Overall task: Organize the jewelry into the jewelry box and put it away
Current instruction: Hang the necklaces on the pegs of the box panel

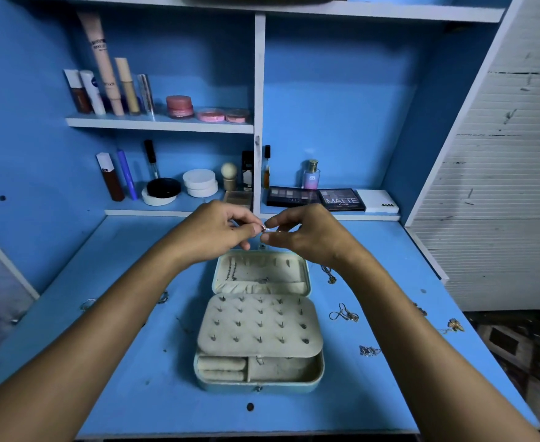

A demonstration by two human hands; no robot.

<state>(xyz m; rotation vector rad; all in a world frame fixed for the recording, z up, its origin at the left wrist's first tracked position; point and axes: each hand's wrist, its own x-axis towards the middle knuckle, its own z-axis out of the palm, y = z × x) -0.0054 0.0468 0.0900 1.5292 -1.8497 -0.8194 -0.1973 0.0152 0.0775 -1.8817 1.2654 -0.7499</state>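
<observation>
A pale jewelry box [315,374] lies open in the middle of the blue desk, its lid flat behind it and a beige earring panel [259,327] folded over the tray. Several studs sit in the panel. Above the lid, my left hand [217,231] and my right hand [303,234] meet and both pinch one small sparkling earring [264,229] between their fingertips. A chain and a small piece lie in the lid pocket [259,275]. Loose jewelry lies on the desk to the right: a thin chain [343,314], a silver piece [369,350] and a gold piece [453,325].
More small pieces lie left of the box near my left forearm [163,297]. Behind the hands, shelves hold cosmetics: eyeshadow palettes [342,199], a perfume bottle [310,175], compacts and tubes. A white wall panel [501,186] stands at the right.
</observation>
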